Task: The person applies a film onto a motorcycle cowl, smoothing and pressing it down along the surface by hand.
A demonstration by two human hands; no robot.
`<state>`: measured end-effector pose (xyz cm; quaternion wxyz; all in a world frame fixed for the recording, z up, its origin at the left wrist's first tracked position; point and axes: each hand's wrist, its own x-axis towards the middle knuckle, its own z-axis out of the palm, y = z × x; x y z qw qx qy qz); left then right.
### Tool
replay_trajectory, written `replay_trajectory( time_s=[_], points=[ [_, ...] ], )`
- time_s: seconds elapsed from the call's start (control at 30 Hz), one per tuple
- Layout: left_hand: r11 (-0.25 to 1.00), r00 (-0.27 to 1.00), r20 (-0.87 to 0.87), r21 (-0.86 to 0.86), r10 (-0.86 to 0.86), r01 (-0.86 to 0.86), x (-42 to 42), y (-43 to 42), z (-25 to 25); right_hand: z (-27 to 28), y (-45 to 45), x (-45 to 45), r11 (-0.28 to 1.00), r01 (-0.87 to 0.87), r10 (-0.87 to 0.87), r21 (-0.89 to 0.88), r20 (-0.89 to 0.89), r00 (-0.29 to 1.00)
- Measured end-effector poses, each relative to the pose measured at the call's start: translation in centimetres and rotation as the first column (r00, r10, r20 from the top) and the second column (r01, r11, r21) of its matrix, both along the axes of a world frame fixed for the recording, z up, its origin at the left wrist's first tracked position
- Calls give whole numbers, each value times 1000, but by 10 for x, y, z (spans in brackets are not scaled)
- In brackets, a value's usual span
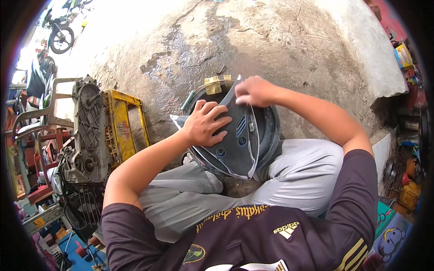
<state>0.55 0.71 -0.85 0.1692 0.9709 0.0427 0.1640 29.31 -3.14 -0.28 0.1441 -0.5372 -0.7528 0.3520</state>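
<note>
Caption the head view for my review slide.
Left hand spread on a dark panel, blurred right hand near its upper edge, over a round black object.

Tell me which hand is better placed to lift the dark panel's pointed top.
Right, likely: the right hand is beside that tip, while the left hand lies spread on the panel and could steady it.

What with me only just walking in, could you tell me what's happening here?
A person sits on the ground, handling a dark panel with pale edges over what looks like a round black tub. The left hand lies on the panel, fingers spread. The right hand is at its upper edge, too blurred to tell whether its grip is closed.
</note>
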Motion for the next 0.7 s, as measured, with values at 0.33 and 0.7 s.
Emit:
replay_trajectory(
  time_s=[0.33, 0.7],
  points=[
    [1000, 1000, 0, 9, -6, 6, 1, 1, 1, 15, -11, -22, 986, -43, 54, -162, 65, 996],
    [1000, 1000, -3, 14, -5, 5, 0, 1, 0, 11, -17, -21, 986, -59, 55, -154, -31, 998]
  ],
)
